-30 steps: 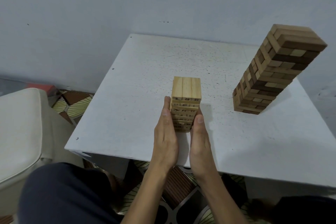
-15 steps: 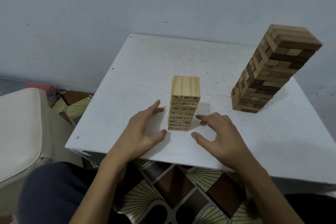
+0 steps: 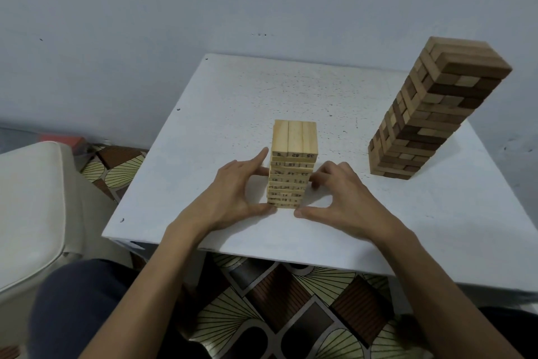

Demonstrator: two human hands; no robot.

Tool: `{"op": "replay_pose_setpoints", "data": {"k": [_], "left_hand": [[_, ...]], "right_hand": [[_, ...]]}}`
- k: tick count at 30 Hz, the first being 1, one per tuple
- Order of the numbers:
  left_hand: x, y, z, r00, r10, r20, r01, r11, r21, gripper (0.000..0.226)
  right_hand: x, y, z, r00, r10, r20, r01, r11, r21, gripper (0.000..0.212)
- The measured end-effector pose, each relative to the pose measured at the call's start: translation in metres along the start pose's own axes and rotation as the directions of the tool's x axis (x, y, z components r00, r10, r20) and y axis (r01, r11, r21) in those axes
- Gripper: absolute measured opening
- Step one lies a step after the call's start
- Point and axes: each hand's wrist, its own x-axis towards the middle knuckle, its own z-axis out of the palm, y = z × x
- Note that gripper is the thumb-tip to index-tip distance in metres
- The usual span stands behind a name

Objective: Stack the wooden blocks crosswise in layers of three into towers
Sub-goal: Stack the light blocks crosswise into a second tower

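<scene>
A small tower of pale numbered blocks (image 3: 293, 166) stands near the front middle of the white table (image 3: 291, 90). My left hand (image 3: 233, 195) touches its left side with the index finger, the thumb at its front base. My right hand (image 3: 343, 201) mirrors it: bent fingertips rest against the right side and the thumb lies at the front base. Neither hand wraps round the tower. A taller tower of mixed light and dark brown blocks (image 3: 431, 114) stands at the table's right, apart from both hands.
The table backs onto a grey wall. A cream cushioned seat (image 3: 29, 213) is on the left, below table height. Patterned floor tiles (image 3: 276, 306) and my dark-clothed knee (image 3: 81, 306) show under the front edge.
One second ago both palms pressed the tower's front. They then spread apart to the sides, and now have closed in so fingers and thumbs touch its sides and base.
</scene>
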Motion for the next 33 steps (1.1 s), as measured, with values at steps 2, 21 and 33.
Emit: {"op": "replay_pose_setpoints", "data": {"k": [2,21,33], "left_hand": [[0.001,-0.001,0.0,1.0,0.015,-0.011,-0.015,1.0,0.009,0.089],[0.005,-0.009,0.006,0.994,0.088,-0.058,-0.086,0.996,0.029,0.092],[0.005,-0.007,0.006,0.992,0.108,-0.068,-0.105,0.993,0.05,0.091]], "right_hand": [[0.002,0.001,0.0,1.0,-0.011,-0.003,0.011,1.0,0.007,0.06],[0.009,0.002,0.004,0.999,-0.023,-0.033,0.024,0.999,0.032,0.068],[0.012,0.003,0.006,0.998,-0.034,-0.044,0.035,0.999,0.011,0.073]]}}
